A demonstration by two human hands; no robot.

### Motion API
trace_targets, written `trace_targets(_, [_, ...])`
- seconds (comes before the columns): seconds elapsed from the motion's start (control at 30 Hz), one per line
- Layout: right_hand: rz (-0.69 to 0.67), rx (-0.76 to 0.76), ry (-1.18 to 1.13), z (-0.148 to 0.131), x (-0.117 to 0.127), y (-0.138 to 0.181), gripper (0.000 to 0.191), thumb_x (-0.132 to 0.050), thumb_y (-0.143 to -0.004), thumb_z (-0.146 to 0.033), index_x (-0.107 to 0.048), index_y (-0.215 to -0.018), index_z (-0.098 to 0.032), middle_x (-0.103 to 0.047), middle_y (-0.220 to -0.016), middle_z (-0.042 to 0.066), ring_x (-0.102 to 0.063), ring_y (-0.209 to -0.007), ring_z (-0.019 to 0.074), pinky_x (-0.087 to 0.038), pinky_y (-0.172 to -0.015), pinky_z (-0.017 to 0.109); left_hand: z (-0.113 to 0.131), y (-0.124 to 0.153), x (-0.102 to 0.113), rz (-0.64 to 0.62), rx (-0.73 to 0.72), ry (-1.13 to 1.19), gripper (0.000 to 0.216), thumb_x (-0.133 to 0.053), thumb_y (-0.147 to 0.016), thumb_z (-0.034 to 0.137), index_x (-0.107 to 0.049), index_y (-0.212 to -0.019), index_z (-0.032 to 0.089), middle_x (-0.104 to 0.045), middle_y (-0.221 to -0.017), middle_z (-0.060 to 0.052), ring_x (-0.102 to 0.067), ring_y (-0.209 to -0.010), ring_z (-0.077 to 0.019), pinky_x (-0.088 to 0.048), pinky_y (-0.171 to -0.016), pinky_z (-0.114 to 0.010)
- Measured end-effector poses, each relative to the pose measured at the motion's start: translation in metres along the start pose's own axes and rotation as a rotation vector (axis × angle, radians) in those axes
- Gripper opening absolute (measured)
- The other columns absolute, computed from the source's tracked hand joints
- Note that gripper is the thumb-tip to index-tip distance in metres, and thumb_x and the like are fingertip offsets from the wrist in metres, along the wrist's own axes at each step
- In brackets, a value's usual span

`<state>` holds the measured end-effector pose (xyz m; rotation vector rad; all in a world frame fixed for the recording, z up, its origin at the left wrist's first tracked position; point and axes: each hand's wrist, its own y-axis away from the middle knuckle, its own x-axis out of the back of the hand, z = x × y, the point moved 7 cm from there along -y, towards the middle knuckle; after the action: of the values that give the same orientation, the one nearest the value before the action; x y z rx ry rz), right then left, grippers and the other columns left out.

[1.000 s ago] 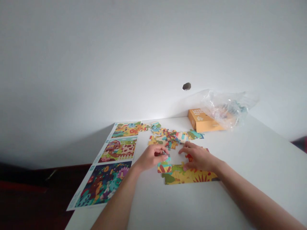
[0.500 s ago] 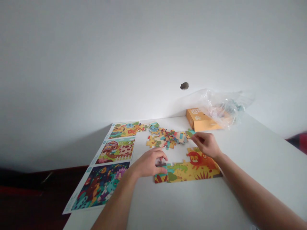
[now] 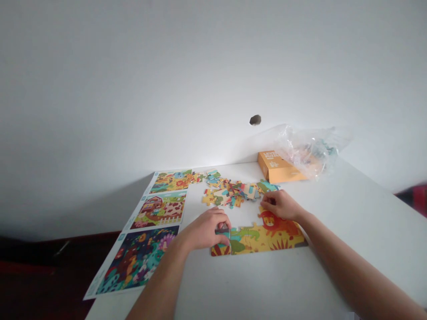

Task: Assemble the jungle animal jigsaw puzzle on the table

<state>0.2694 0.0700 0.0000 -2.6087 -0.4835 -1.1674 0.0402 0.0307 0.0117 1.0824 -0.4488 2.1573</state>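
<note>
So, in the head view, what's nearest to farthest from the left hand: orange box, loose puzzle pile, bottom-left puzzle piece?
1. Bottom-left puzzle piece: at the left hand.
2. Loose puzzle pile: beyond, slightly right.
3. Orange box: back right.

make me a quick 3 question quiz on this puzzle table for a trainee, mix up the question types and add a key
1. True or false: the clear plastic bag lies partly over the orange puzzle box.
2. How many large pictures can be seen on the printed sheet?
3. Multiple choice: the left hand is at
a) the orange puzzle box
b) the left end of the partly assembled lion puzzle
c) the clear plastic bag

Key: 1. True. 2. Three. 3. b.
</note>
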Motion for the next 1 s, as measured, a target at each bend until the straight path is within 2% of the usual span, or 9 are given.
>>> trace_targets(0.3, [-0.005,0.011,0.008,-0.005,0.000,-0.001,0.023,-0.054,-0.085,-0.033,-0.062,-0.069,-0.019,-0.054,-0.056,-0.003,-0.047,-0.052,0.0121,-0.034,-0.053,0.024,0.001,0.000,-0.002,0.008,0.018,-0.008,0.028,-0.086,-0.063,0.027,-0.068,-0.083,0.020,-0.055,-0.073,0.003,-0.051,-0.078,-0.0154,-0.040,-0.075,-0.024])
trace_targets(0.5, [-0.010,-0.014,0.019,-0.003,-0.001,0.000,0.022,-0.053,-0.085,-0.033,-0.062,-0.070,-0.019,-0.056,-0.057,-0.003,-0.048,-0.052,0.0123,-0.034,-0.053,0.024,0.001,-0.001,-0.001,0.005,0.025,-0.013,0.030,-0.085,-0.065,0.032,-0.067,-0.086,0.020,-0.055,-0.074,0.003,-0.053,-0.079,-0.0161,-0.041,-0.079,-0.026])
trace_targets(0.6, [-0.006,-0.013,0.022,-0.003,0.000,-0.001,0.023,-0.053,-0.085,-0.034,-0.062,-0.070,-0.019,-0.056,-0.058,-0.002,-0.049,-0.053,0.0127,-0.034,-0.054,0.024,-0.002,0.004,0.001,0.005,0.048,-0.025,0.046,-0.087,-0.059,0.043,-0.066,-0.094,0.021,-0.058,-0.090,-0.001,-0.053,-0.094,-0.0212,-0.041,-0.089,-0.031])
trace_targets(0.7, [-0.006,-0.008,0.025,-0.003,0.000,0.000,0.022,-0.054,-0.085,-0.033,-0.061,-0.069,-0.019,-0.056,-0.058,-0.002,-0.049,-0.053,0.0127,-0.034,-0.054,0.024,-0.004,0.008,0.003,0.003,0.087,-0.045,0.061,-0.091,-0.049,0.044,-0.065,-0.100,0.024,-0.054,-0.109,-0.004,-0.046,-0.113,-0.0274,-0.036,-0.099,-0.038])
trace_targets(0.8, [-0.011,-0.008,0.029,-0.003,-0.002,0.000,0.020,-0.054,-0.084,-0.032,-0.062,-0.071,-0.019,-0.057,-0.058,-0.002,-0.050,-0.053,0.0124,-0.034,-0.053,0.024,-0.004,0.008,0.002,-0.008,0.120,-0.054,0.057,-0.092,-0.048,0.040,-0.065,-0.096,0.025,-0.050,-0.110,-0.004,-0.043,-0.116,-0.0280,-0.034,-0.102,-0.040])
trace_targets(1.0, [-0.013,-0.014,0.034,0.001,-0.003,-0.002,0.020,-0.055,-0.085,-0.032,-0.063,-0.072,-0.019,-0.059,-0.059,-0.001,-0.051,-0.054,0.0124,-0.034,-0.053,0.024,-0.003,0.005,-0.001,-0.037,0.134,-0.037,0.051,-0.090,-0.051,0.041,-0.064,-0.092,0.025,-0.051,-0.105,-0.003,-0.046,-0.110,-0.0260,-0.035,-0.098,-0.038])
